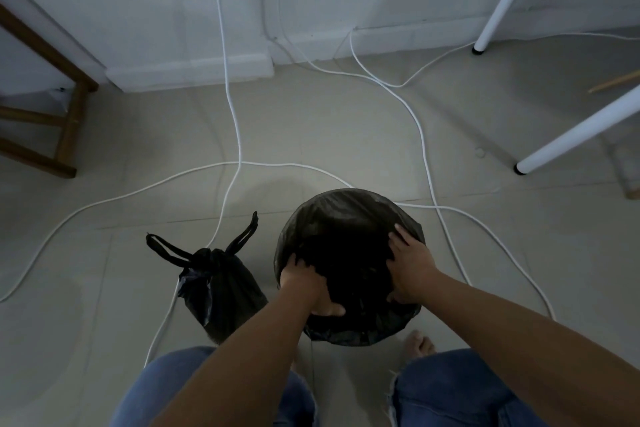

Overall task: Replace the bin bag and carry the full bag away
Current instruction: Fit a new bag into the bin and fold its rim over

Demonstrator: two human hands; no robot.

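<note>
A round bin (pixel 349 204) stands on the floor in front of my knees, lined with a fresh black bag (pixel 332 215) folded over its rim. My left hand (pixel 306 284) reaches into the bin at the near left rim, fingers curled into the liner. At the right rim my right hand (pixel 410 270) lies with fingers spread over the liner's edge, thumb down inside. Left of the bin sits the full black bag (pixel 221 291), tied shut, its two drawstring loops sticking up.
Several white cables (pixel 239 135) run across the tiled floor around the bin and under the full bag. Wooden furniture legs (pixel 69 125) stand at far left, two white table legs (pixel 568 139) at right. My bare foot (pixel 419 345) is beside the bin.
</note>
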